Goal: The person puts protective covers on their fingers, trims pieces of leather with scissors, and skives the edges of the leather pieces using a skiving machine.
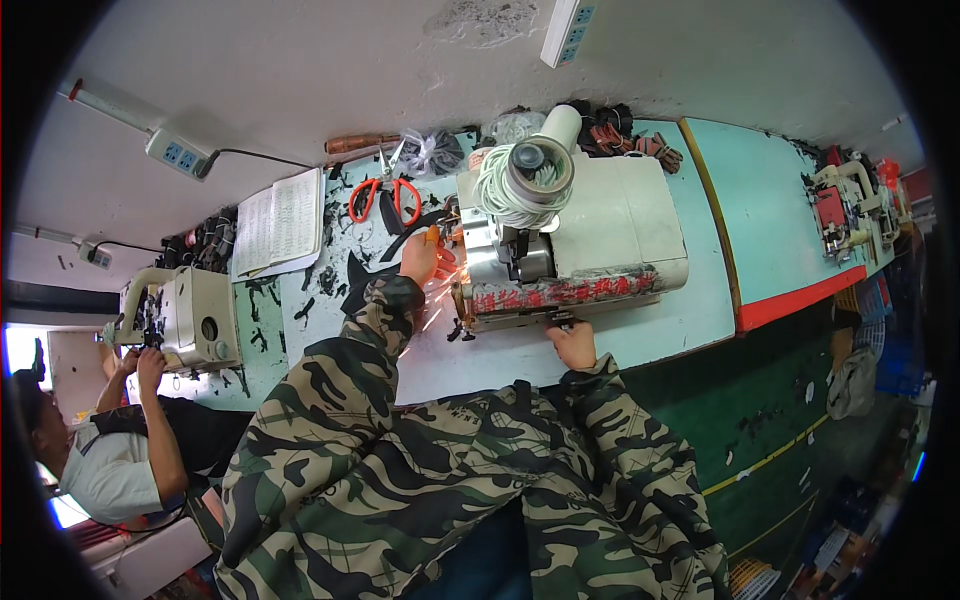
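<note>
Two bare hands are at a pale sewing machine (pixel 620 215), which stands on the right part of the tabletop (pixel 680 318).
The left hand (pixel 420 260) is at the machine's left end, with orange streaks of light about the fingers; whether these fingers are closed on something, I cannot tell. The right hand (pixel 574 346) is at the machine's lower front side, near the front edge of the tabletop, its fingertips at a small dark part (pixel 562 321); whether they pinch it or only touch it, I cannot tell. Black pieces (pixel 357 280) lie just left of the left hand. Toward the back edge lie red-handled scissors (pixel 408 219), and farther left along this edge, an open notebook (pixel 290 222).
</note>
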